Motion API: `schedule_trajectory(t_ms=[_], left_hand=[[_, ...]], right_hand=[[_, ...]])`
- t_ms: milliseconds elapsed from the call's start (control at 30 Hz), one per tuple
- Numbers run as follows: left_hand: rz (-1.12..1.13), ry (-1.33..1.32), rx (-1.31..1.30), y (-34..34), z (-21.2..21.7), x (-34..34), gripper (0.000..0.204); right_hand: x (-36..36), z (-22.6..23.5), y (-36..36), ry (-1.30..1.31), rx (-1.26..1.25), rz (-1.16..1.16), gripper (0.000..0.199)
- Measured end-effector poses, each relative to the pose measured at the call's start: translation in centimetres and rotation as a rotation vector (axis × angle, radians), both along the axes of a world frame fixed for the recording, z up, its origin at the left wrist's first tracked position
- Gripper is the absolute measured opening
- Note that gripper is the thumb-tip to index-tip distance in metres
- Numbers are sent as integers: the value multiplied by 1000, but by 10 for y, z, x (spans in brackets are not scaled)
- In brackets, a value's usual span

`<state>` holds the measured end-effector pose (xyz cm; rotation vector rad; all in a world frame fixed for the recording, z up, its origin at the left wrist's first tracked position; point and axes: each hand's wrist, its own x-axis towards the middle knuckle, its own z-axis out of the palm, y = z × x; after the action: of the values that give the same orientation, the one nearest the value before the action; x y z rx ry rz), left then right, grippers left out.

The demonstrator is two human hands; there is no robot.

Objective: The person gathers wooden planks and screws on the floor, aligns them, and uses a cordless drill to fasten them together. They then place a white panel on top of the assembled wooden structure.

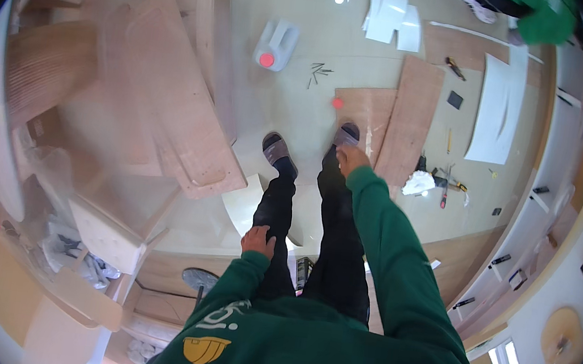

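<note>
My left hand is beside my left thigh, its fingers a little apart and nothing seen in them. Farther forward, my right hand hangs above my right sandal, apart from the boards. Its fingers are curled inward, and whether they hold anything is hidden. The sandal is at the edge of a short brown board; a longer brown plank lies to its right. A small red cap is on that short board's left edge.
Large wooden panels lean on the left. Ahead are a white jug with a red cap and loose metal pieces. On the right lie a screwdriver, crumpled white material and white sheets. Another person's green sleeve shows far right.
</note>
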<state>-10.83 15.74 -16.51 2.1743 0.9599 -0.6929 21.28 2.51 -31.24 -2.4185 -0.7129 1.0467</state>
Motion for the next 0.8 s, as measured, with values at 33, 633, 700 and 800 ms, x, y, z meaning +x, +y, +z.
schedule_trajectory(t_ms=[33,633,700,800], left_hand=[[25,6,39,-5,-17,2,37],[621,-288,-686,-24,-165,214,35],[798,-206,-729,-19,-171,215,35],[1016,-196,-791,-7,-181,218,34]], right_hand=[[14,-40,11,-14,-42,77,19],[109,-291,151,-331,-132,136,75],[95,-285,167,-286,-224,76,66],[88,-302,161,-233,-105,-22,45]])
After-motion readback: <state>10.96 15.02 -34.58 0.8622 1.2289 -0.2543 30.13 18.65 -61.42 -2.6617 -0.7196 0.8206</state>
